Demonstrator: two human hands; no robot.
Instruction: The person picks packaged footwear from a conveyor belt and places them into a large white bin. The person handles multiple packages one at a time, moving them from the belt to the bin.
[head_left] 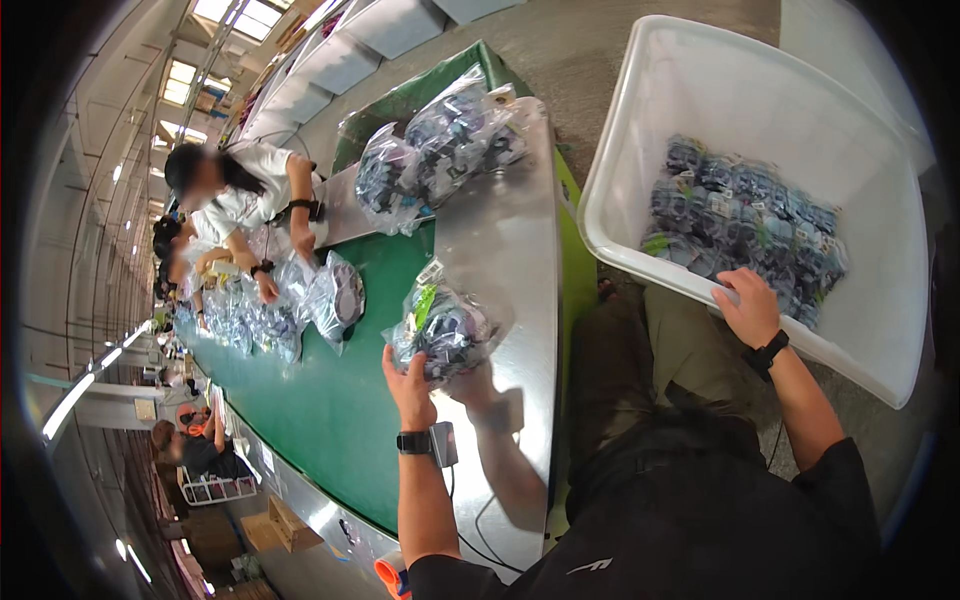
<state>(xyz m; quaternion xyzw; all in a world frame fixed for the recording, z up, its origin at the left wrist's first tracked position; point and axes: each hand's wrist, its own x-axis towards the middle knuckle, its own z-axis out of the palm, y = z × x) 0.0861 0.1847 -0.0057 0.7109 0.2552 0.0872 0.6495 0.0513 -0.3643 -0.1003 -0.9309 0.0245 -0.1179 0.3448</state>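
On the metal edge of the work table lies a clear plastic bag [450, 325] filled with dark and bluish bundled pieces, a green tag and a white label showing through. My left hand [408, 390] grips its near side, thumb and fingers on the plastic. To the right stands a big white plastic bin [620, 190]. The near rim is held by my right hand [750, 308], with the fingers over the edge. Inside the bin, rows of similar filled bags [745, 215] lie packed together; what the pieces are, I cannot tell.
More filled clear bags [440, 140] rest at the table's far end. Along the green belt [330, 420], co-workers [250, 190] handle a row of bags [270, 310]. Grey bins [390, 30] line the back, and cardboard boxes [290, 525] sit beyond the belt's left side.
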